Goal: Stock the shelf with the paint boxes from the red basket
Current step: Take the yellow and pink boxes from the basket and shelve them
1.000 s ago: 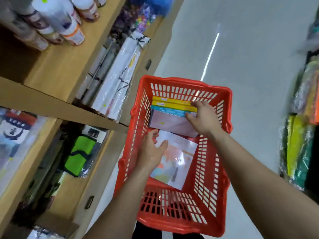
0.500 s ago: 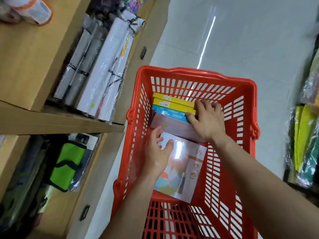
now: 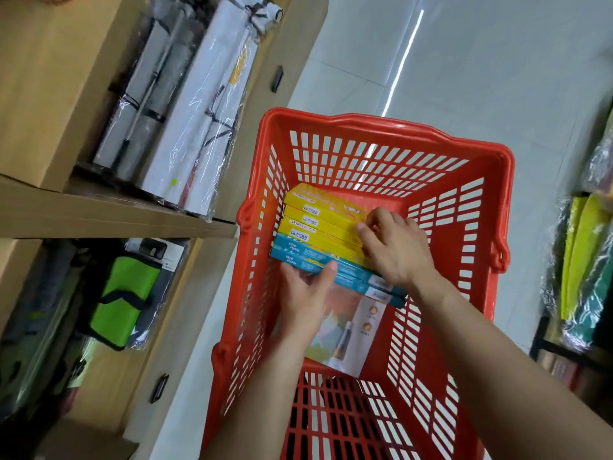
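Both hands have closed in on the boxes (image 3: 326, 242) since a moment ago: the left hand (image 3: 306, 293) pinches the stack's near-left end, thumb on a teal edge, and the right hand (image 3: 394, 250), fingers curled, presses its right end. A lift-out looks imminent. Yellow and teal boxes stand on edge in the basket (image 3: 464, 260), above a flat pastel one.

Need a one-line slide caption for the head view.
Both hands, left and right, grip stacked paint boxes inside the red basket.
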Available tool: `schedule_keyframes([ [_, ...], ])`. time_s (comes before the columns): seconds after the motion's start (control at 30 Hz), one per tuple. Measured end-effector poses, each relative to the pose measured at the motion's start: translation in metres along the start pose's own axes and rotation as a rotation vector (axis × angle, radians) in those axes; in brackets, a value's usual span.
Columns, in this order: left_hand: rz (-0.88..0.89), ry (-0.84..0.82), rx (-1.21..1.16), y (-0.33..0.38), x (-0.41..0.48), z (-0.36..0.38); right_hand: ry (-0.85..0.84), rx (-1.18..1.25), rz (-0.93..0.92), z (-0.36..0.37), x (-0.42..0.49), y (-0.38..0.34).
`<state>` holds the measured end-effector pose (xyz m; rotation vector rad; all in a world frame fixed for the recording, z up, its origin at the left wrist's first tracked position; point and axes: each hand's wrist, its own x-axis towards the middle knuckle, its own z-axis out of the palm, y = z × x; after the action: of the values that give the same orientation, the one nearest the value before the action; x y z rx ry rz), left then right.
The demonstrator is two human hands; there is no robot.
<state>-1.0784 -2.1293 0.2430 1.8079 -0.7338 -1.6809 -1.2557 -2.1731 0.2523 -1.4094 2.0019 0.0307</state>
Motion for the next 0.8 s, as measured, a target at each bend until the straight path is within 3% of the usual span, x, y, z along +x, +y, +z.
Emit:
schedule_keyframes([
  [0.13,-0.058,0.077,0.003,0.005,0.000,0.014,-0.051,-0.005,-0.006,-0.007,0.030,-0.004],
  [0.4,-0.055,0.092,0.035,-0.006,0.000,0.012,-0.415,0.101,0.136,0.002,0.055,0.000],
  [0.67,-0.052,0.162,0.033,-0.012,-0.001,0.016,-0.403,-0.015,0.162,0.004,0.063,0.008],
  [0.8,-0.072,0.196,0.003,-0.015,-0.006,0.015,-0.311,-0.030,0.151,0.005,0.055,0.003],
])
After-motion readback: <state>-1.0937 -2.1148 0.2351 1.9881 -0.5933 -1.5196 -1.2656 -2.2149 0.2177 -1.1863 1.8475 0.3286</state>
